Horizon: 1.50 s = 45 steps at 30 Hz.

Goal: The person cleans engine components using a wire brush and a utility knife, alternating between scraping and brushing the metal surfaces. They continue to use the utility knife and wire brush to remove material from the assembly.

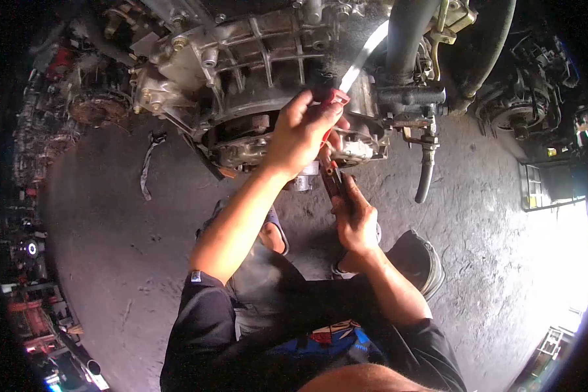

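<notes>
My left hand (305, 134) is closed around a red tool (338, 98) in front of a large metal engine casing (268, 72). Just below and to the right, my right hand (355, 215) wraps round a dark tool handle (334, 179), which points up toward the red one. Whether the two pieces are one tool I cannot tell. A bright white strip (366, 55) runs up and right from the red tool. Behind my hands is the casing's open lower rim (242, 153) with metal parts inside.
A black hose (426, 173) hangs from a fitting right of the casing. More engines stand at the left (98, 98) and right (519, 111). A dark strip (149, 166) lies on the grey floor (111, 242). A bucket-like container (424, 261) is by my right forearm.
</notes>
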Each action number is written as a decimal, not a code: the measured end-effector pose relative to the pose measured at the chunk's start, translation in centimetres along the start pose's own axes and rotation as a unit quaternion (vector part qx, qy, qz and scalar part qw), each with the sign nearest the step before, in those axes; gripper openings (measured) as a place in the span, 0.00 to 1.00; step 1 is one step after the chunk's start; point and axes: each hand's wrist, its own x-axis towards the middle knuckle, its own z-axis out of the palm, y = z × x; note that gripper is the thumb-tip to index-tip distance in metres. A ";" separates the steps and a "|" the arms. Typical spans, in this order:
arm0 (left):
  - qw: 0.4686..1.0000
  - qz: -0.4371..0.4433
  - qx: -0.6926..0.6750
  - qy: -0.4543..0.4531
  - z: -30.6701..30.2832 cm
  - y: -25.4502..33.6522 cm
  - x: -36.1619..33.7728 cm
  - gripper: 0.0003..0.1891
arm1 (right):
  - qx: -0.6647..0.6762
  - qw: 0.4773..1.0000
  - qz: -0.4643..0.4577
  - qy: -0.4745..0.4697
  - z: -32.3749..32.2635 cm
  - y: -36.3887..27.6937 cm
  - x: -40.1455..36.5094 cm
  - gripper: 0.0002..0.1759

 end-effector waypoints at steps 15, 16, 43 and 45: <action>0.904 0.213 0.339 0.147 2.1 -1.1 0.7 0.14 | -0.023 0.999 0.041 -0.020 -0.1 -0.6 -0.4 0.27; 0.898 0.226 0.345 0.152 2.1 -1.0 0.9 0.14 | -0.025 0.999 0.042 -0.019 -0.2 -0.6 -0.5 0.27; 0.862 0.198 0.370 0.285 4.3 -2.8 -0.1 0.24 | -0.045 0.992 0.097 -0.073 -2.8 0.0 -0.2 0.27; 0.869 0.191 0.359 0.282 4.5 -0.8 0.5 0.25 | -0.067 0.996 0.039 -0.035 -2.8 0.6 0.3 0.27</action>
